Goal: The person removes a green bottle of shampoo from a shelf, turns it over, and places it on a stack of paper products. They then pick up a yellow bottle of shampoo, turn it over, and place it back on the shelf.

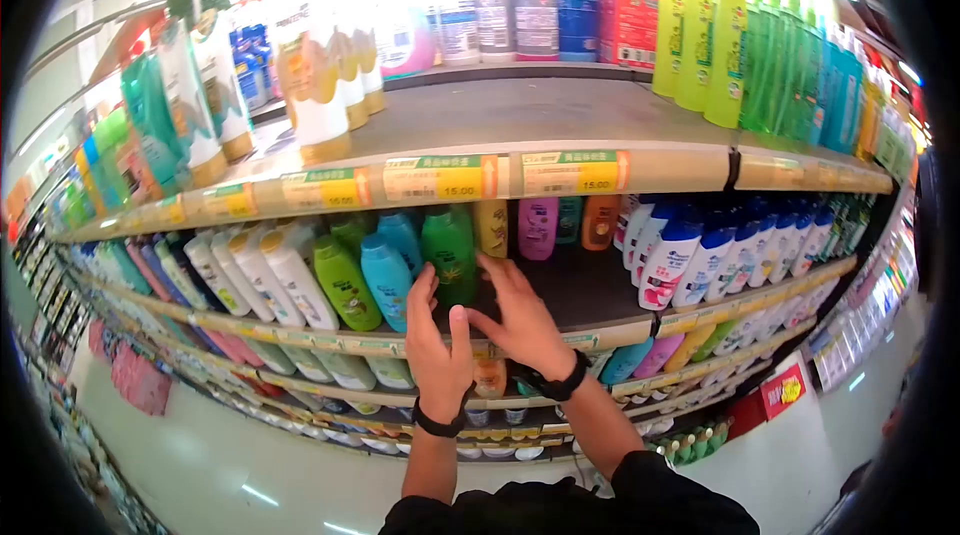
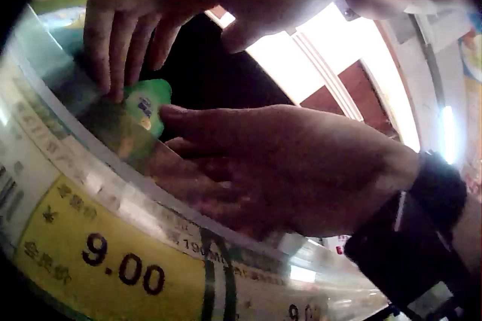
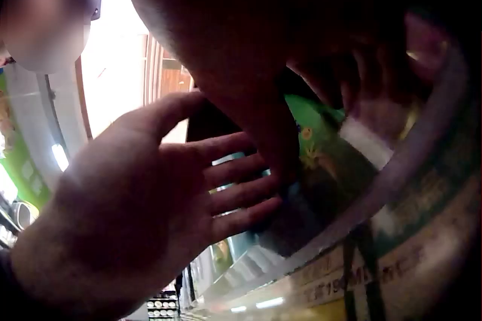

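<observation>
Flanking the green toiletry bottle (image 1: 449, 260) at center frame, the left hand (image 1: 440, 360) and right hand (image 1: 525, 320) are open, fingers extended; the bottle stands on the shelf (image 1: 595, 295) beside a light-blue bottle (image 1: 385, 280).

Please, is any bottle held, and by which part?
A hold cannot be told: the left hand and right hand flank the green bottle, fingers mostly straight.

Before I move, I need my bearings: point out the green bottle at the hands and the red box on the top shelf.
Green bottle (image 1: 448, 240): head view, upper front.
Red box (image 1: 627, 15): head view, its printed front.
</observation>
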### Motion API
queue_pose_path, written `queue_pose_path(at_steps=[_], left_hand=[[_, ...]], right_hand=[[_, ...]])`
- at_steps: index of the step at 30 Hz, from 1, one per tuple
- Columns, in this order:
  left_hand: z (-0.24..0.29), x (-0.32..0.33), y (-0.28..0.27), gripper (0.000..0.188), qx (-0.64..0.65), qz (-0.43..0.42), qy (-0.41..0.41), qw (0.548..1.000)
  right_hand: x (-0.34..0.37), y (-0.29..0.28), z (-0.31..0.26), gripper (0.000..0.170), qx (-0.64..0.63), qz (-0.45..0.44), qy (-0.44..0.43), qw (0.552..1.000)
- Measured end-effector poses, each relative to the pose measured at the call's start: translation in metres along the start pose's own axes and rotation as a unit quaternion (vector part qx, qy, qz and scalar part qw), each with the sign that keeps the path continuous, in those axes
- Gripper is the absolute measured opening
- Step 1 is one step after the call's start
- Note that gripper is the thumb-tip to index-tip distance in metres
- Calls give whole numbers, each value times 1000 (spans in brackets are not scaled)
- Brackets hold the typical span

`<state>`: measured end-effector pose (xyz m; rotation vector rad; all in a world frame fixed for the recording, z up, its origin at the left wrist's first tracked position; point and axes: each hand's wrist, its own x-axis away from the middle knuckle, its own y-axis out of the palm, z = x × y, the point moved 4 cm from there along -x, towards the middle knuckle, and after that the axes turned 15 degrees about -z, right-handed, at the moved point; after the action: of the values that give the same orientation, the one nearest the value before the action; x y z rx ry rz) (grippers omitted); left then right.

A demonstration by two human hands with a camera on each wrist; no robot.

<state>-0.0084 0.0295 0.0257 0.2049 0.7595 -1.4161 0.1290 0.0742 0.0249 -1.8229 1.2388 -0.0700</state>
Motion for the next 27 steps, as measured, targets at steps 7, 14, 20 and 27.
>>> queue_pose_path(at_steps=[7, 14, 20, 27], left_hand=[[-5, -8, 8, 62, -90, 4, 76, 993], [-7, -1, 14, 46, -10, -24, 121, 992], [-5, 10, 49, 51, 90, 14, 118, 989], [24, 47, 138, 57, 318, -167, 102, 927]], right_hand=[[-26, 16, 3, 53, 68, 109, 34, 991], [-6, -1, -4, 42, -2, 132, 7, 991], [52, -40, -34, 40, -57, 107, -2, 993], [177, -96, -41, 42, -65, 211, 25, 975]])
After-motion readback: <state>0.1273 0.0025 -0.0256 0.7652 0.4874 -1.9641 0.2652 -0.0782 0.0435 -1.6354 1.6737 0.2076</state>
